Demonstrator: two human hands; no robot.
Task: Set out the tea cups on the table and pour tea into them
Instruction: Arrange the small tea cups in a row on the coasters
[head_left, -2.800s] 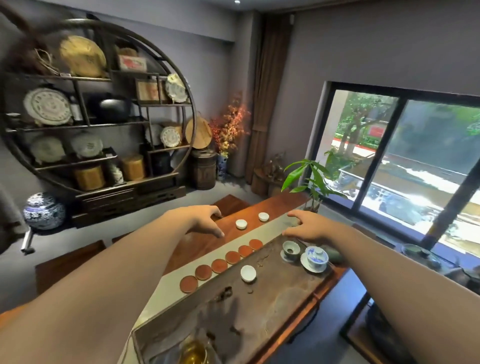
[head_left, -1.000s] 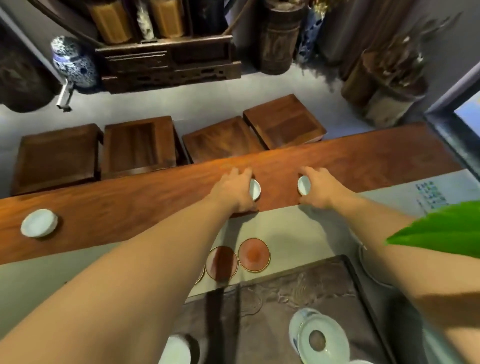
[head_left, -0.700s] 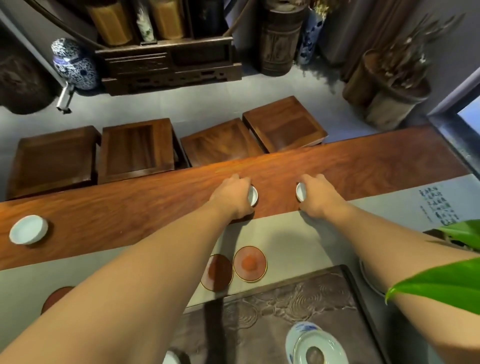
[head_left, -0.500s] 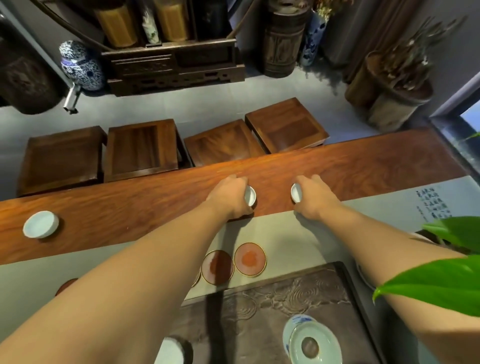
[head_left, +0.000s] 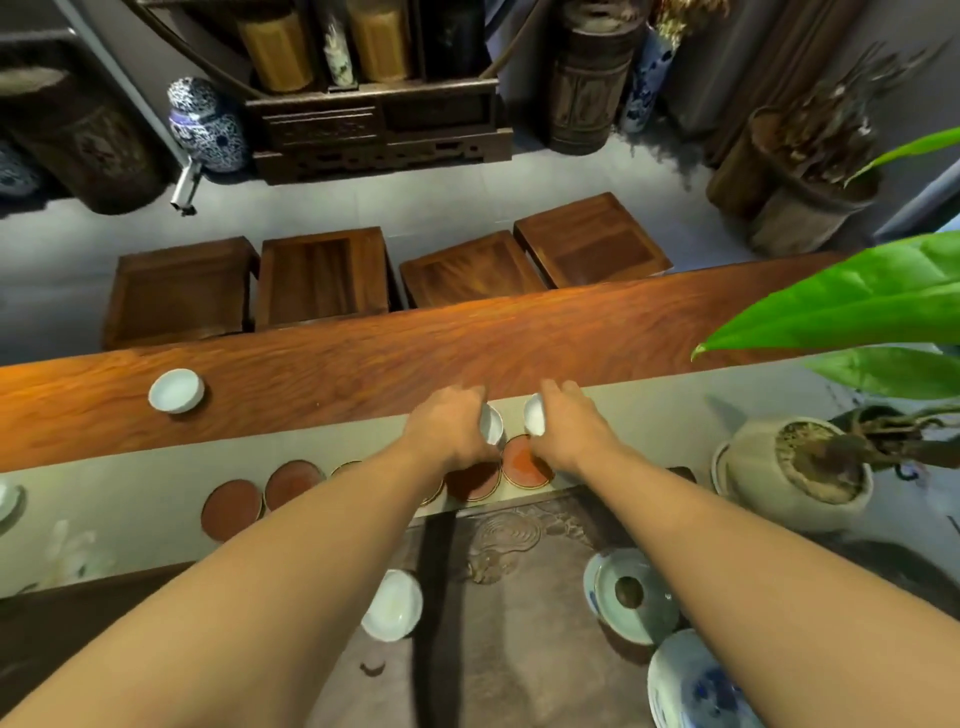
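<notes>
Head view: the left hand (head_left: 451, 435) grips 1 small white cup (head_left: 491, 423), the right hand (head_left: 566, 431) grips another cup (head_left: 534, 414), above 2 red coasters (head_left: 524, 465).

Cups (head_left: 175, 391) white, pale blue-tinged inside. Coasters (head_left: 232, 510) rust red, thin gold rims. Surface (head_left: 363, 369) reddish-orange wood, streaky grain; runner (head_left: 130, 483) grey-green. Tray (head_left: 519, 649) dark brown, carved swirls. Jar (head_left: 208, 124), upper left: blue-and-white pattern. Leaves (head_left: 852, 296) bright green.
</notes>
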